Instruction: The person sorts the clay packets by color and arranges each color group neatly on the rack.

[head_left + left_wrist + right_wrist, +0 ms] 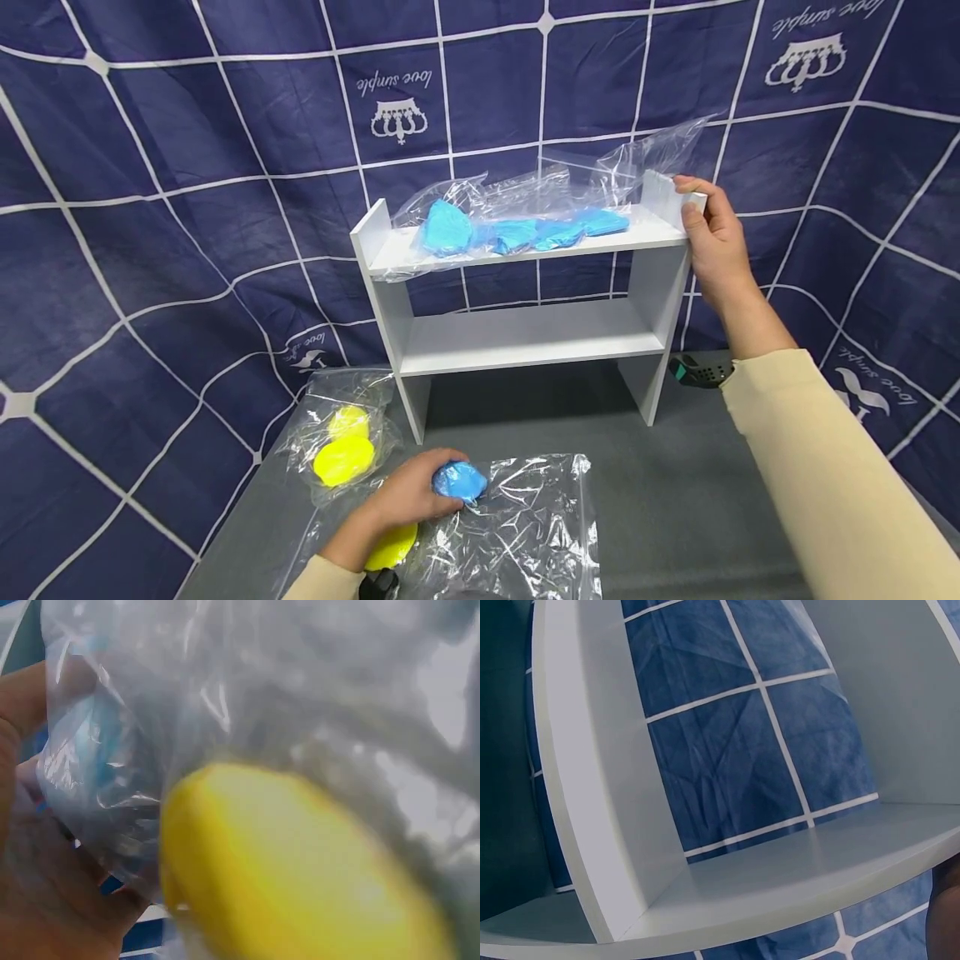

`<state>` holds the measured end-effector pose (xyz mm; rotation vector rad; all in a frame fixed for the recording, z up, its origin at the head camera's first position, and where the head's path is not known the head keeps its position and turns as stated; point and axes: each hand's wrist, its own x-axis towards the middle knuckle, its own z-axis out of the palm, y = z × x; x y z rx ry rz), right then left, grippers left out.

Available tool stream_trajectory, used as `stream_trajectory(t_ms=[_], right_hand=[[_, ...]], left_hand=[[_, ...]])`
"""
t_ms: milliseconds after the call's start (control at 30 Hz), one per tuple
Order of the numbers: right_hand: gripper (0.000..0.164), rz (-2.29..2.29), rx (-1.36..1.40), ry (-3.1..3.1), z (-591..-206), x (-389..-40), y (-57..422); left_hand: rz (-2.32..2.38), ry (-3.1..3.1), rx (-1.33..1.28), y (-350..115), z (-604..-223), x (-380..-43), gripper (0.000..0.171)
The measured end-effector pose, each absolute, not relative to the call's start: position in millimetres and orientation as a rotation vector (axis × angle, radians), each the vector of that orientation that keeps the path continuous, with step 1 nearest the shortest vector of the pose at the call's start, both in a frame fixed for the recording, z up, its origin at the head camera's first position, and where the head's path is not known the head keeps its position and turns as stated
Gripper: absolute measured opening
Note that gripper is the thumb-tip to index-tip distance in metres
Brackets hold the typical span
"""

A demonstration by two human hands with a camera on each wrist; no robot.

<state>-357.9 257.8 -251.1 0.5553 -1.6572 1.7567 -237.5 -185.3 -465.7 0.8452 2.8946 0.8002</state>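
Left hand (pixel 414 493) is pinching a blue lump (pixel 461 482) to its right, long axis kinda hard to tell from here, in front of the white shelf (pixel 532 340) whose top right corner the farther right hand (pixel 717 246) grips.

This looks like a makeshift, curtained-off work corner: navy-blue fabric sheeting with a white line grid (pixel 495 92) hangs in folds around a dark grey, flat tabletop (pixel 637 492). Upside-down white crown prints (pixel 399 118) suggest household cloth. A small white two-tier board shelf (pixel 525 337) stands there; the wider building cannot be told.
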Motion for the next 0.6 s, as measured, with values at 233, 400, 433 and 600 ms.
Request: stream_trajectory(t_ms=[233, 400, 433, 600], right_hand=[[0.024, 1.748, 0.542, -1.675, -251.3, -358.7, 258.2], [0.024, 1.751, 0.540, -1.669, -251.1, -358.4, 258.5], [0.024, 1.751, 0.540, -1.666, -250.9, -358.3, 258.4], [0.024, 1.745, 0.538, -1.668, -250.8, -357.1, 257.0]], left_hand=[[0.998, 2.940, 0.818, -173.7, -434.8, -238.7, 0.055], [1.100, 2.971, 0.851, -163.9, -406.5, -238.4, 0.055], [1.116, 2.973, 0.859, -162.4, -400.1, -238.0, 0.056], [1.183, 2.983, 0.908, -156.2, -369.4, -235.0, 0.059]])
